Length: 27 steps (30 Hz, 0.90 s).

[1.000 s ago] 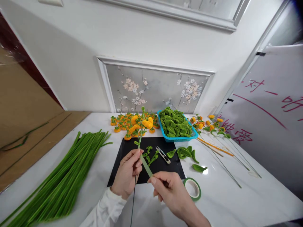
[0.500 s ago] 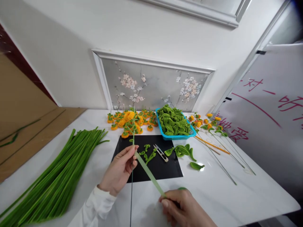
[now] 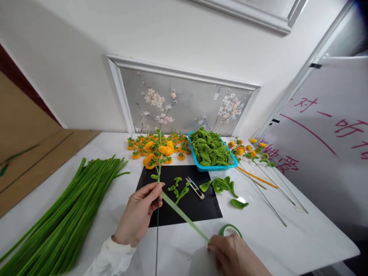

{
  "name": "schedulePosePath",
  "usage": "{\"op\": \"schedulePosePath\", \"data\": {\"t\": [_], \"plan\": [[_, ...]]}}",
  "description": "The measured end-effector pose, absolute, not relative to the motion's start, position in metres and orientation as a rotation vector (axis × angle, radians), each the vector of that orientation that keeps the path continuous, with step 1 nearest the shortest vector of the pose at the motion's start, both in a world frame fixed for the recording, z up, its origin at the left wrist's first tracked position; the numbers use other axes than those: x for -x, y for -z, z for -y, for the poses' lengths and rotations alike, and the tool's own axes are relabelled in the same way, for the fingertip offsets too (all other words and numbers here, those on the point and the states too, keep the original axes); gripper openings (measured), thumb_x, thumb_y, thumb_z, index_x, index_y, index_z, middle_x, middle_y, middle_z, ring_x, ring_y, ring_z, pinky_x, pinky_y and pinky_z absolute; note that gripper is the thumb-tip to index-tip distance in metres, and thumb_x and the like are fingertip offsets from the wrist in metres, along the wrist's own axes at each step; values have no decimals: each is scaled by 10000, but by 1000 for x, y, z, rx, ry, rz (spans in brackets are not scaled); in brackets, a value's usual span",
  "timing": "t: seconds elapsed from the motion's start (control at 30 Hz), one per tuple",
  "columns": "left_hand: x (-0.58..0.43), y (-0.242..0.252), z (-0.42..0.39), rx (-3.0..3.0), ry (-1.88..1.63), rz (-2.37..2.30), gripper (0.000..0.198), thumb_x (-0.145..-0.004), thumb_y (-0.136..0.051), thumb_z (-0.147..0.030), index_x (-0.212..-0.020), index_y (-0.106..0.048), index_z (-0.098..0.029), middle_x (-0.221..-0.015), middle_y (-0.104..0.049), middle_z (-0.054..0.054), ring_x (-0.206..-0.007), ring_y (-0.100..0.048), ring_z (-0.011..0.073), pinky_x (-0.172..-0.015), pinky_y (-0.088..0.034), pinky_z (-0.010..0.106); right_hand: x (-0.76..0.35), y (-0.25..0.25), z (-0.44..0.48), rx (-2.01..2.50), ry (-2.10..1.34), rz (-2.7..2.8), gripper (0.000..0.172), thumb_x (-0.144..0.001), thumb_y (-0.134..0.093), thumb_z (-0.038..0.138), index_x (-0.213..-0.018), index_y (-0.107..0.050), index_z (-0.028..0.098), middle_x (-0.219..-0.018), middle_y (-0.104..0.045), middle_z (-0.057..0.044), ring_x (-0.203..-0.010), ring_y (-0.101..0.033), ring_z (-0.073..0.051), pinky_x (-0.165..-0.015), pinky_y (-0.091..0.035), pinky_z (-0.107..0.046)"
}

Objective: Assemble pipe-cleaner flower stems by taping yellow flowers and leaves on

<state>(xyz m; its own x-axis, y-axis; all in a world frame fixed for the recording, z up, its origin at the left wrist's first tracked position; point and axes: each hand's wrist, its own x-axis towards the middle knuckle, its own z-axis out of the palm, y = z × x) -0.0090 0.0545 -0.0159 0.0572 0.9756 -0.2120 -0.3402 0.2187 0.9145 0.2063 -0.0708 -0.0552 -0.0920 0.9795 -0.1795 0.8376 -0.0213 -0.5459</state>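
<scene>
Pinched between the fingers of my left hand point(image 3: 140, 212) is a thin flower stem point(image 3: 157, 237), held upright with orange blooms point(image 3: 166, 148) and small green leaves above the fingers. A pale green tape point(image 3: 185, 216) runs taut from the stem at my left fingertips down to my right hand point(image 3: 234, 253), whose fingers are closed on its other end. Just behind the right hand a green tape roll point(image 3: 231, 230) shows in part. Beyond the hands, a black mat point(image 3: 189, 214) carries small green leaf pieces point(image 3: 182, 193) and silver snips point(image 3: 195, 188).
Long green stems point(image 3: 71, 211) lie in a bundle at the left. A blue basket point(image 3: 217, 168) of green leaves stands at the back, beside many orange flowers point(image 3: 136, 155). Loose leaves point(image 3: 239, 204) and finished-looking flower stems point(image 3: 267, 188) lie at the right.
My right hand has moved a little right, lengthening the stretch of tape, and the roll shows more. The blooms on the held stem have turned. The view has shifted slightly.
</scene>
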Motion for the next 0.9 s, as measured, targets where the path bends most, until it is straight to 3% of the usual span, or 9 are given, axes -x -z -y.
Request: {"op": "schedulePosePath", "data": {"t": [0.07, 0.13, 0.2, 0.27, 0.4, 0.5, 0.6, 0.73, 0.9], "plan": [[9, 16, -53, -807, -1193, -1030, 246, -617, -812, -326, -793, -753, -165, -756, -635, 9, -570, -511, 62, -486, -471, 144, -211, 57, 71, 1898, -834, 1988, 321, -874, -435, 207, -657, -671, 204, -554, -629, -37, -563, -592, -153, -555, -396, -215], [9, 15, -52, -806, -1195, -1029, 251, -616, -810, -338, -796, -755, -172, -753, -633, 6, -573, -510, 66, -492, -474, 153, -217, 53, 71, 1838, -844, 1978, 256, -866, -456, 225, -848, -711, 213, -655, -677, -47, -628, -623, -170, -596, -431, -228], [9, 14, -50, -804, -1193, -1028, 260, -617, -807, -347, -808, -757, -178, -767, -637, 8, -575, -510, 68, -497, -473, 160, -222, 41, 69, 1753, -770, 1970, 311, -842, -516, 266, -1115, -657, 217, -886, -718, -80, -801, -654, -206, -706, -472, -259], [9, 13, -49, -805, -1202, -1027, 266, -621, -803, -354, -818, -758, -180, -789, -647, 14, -580, -512, 68, -505, -470, 162, -224, 22, 61, 1672, -660, 1972, 440, -834, -552, 317, -1263, -562, 220, -1126, -670, -108, -994, -625, -244, -831, -473, -306], [8, 10, -47, -821, -1217, -1033, 268, -598, -814, -360, -778, -759, -170, -702, -633, 7, -561, -504, 69, -507, -451, 164, -218, -20, 17, 1522, -526, 2048, 266, -913, -456, 292, -1068, -665, 237, -941, -716, -56, -808, -661, -189, -699, -494, -257], [8, 9, -45, -841, -1223, -1027, 270, -562, -832, -355, -734, -758, -161, -642, -611, -1, -543, -494, 74, -498, -435, 175, -206, -35, -38, 1484, -268, 2143, 294, -944, -399, 233, -1032, -680, 213, -906, -727, -51, -771, -673, -172, -711, -484, -240], [9, 9, -44, -878, -1232, -1021, 253, -588, -819, -342, -760, -762, -164, -632, -611, 3, -551, -497, 86, -497, -418, 187, -194, -37, -93, 1625, 115, 2317, 320, -956, -368, 184, -1099, -654, 194, -923, -724, -63, -822, -674, -167, -749, -472, -221], [12, 13, -45, -921, -1248, -1046, 212, -653, -781, -328, -789, -758, -167, -596, -602, 2, -570, -502, 104, -520, -406, 201, -176, -37, -145, 1669, 294, 2367, 332, -943, -391, 154, -1201, -596, 196, -1137, -645, -117, -999, -619, -196, -831, -456, -252], [14, 18, -45, -942, -1244, -1001, 182, -686, -756, -336, -769, -749, -174, -569, -582, -12, -550, -469, 95, -528, -384, 202, -160, -28, -178, 1692, 417, 2564, 215, -897, -481, 108, -950, -687, 139, -1154, -591, -166, -1102, -541, -251, -814, -487, -298]]}}
